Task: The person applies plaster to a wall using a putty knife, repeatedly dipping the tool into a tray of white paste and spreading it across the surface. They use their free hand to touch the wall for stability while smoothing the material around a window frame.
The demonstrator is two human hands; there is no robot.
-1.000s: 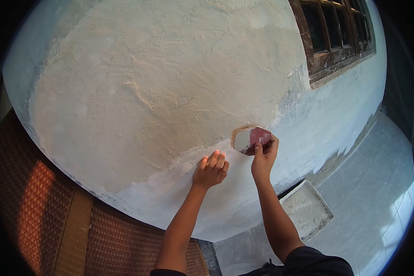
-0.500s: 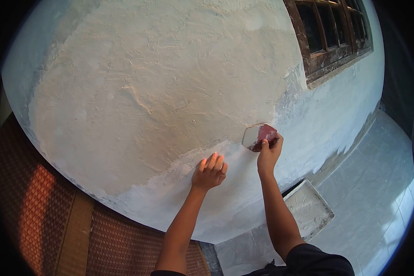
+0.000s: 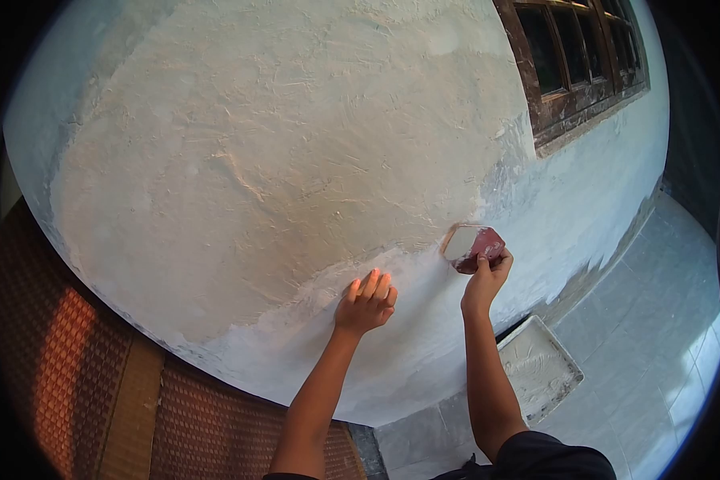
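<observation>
In the head view a wall [image 3: 240, 160] carries a rough coat of wet putty above and a smoother white band below. My right hand [image 3: 486, 282] grips a flat reddish putty spreader [image 3: 488, 242] at its lower right edge. White putty covers the left part of the spreader, which lies against the wall or very close to it. My left hand [image 3: 366, 304] rests with outstretched fingers on the wall, left of the spreader and at the border of the rough coat. It holds nothing.
A putty-smeared tray [image 3: 538, 370] sits on the grey tiled floor [image 3: 608, 392] by my right forearm. At the upper right is a brown wooden window frame [image 3: 568, 112]. Brown woven matting [image 3: 208, 424] lies along the wall's base at the lower left.
My right hand and the spreader have shifted right and slightly down along the wall. My left hand has stayed nearly in place.
</observation>
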